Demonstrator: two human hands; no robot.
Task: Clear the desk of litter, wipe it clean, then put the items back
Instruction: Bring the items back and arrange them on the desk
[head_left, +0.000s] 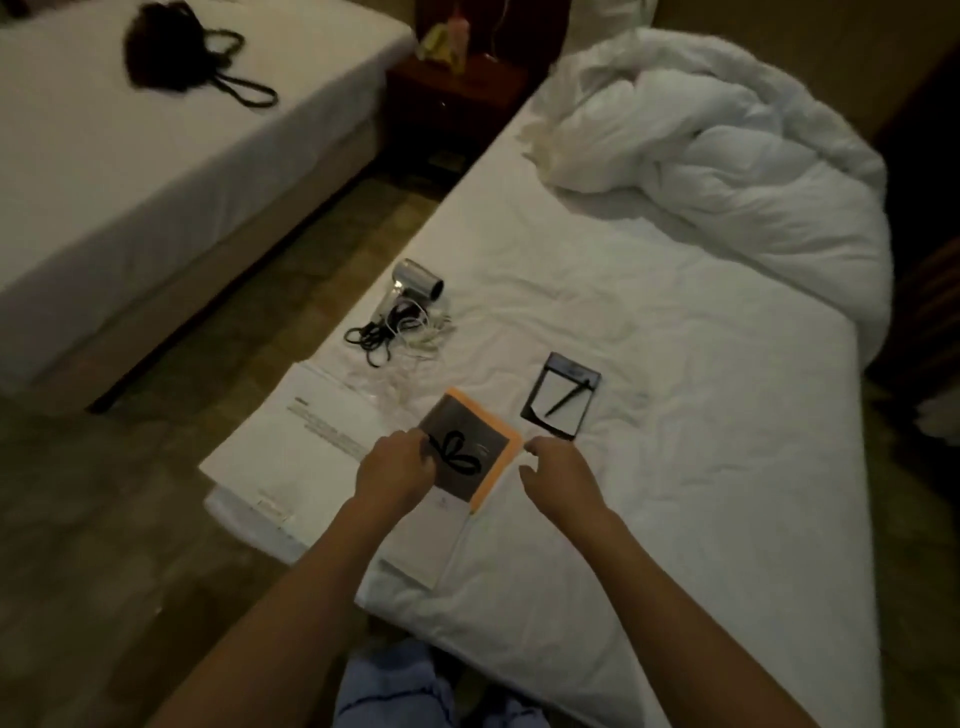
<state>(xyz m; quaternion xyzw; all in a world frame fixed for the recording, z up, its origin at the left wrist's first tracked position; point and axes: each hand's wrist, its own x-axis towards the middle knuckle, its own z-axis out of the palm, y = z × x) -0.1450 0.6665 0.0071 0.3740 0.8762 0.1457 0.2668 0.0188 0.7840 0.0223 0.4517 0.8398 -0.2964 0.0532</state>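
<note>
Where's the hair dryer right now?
In the head view, the silver hair dryer lies on the near bed, close to its left edge, with its tangled cords just in front of it, beyond the papers and both hands.

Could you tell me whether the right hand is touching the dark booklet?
Apart: the head view shows white sheet between the right hand and the dark booklet.

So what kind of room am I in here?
Most likely a hotel twin room: two beds, the near bed and a second bed, flank a dark nightstand, and a notepad holder with pen lies on the sheet.
</note>
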